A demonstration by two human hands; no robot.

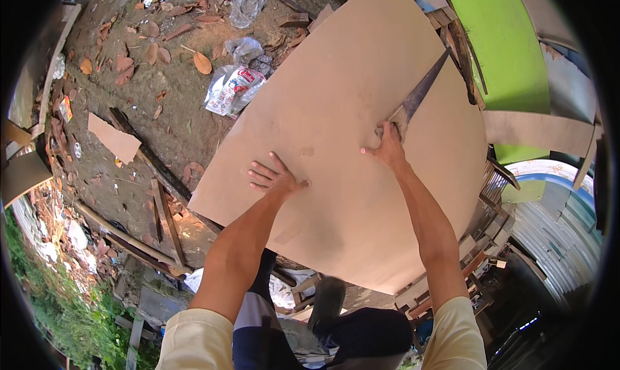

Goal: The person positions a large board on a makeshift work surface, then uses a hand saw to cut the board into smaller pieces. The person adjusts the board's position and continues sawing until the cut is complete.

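A large brown sheet of board (336, 86) spreads before me, its edges bent by the lens. My left hand (276, 176) lies flat on it with the fingers spread. Further right, my right hand (389, 146) is closed round the handle of a handsaw (423, 89). The saw's dark tapering blade points away to the upper right, over the board's far right part. Whether its teeth sit in a cut cannot be made out. Part of the handle is hidden by my fingers.
Plastic bags (236, 89) and dry leaves (202, 62) litter the dirt ground at the left. A dark timber (152, 160) and a torn brown scrap (113, 137) lie there too. At the right are a green panel (507, 47), wood pieces and corrugated metal sheets (549, 234).
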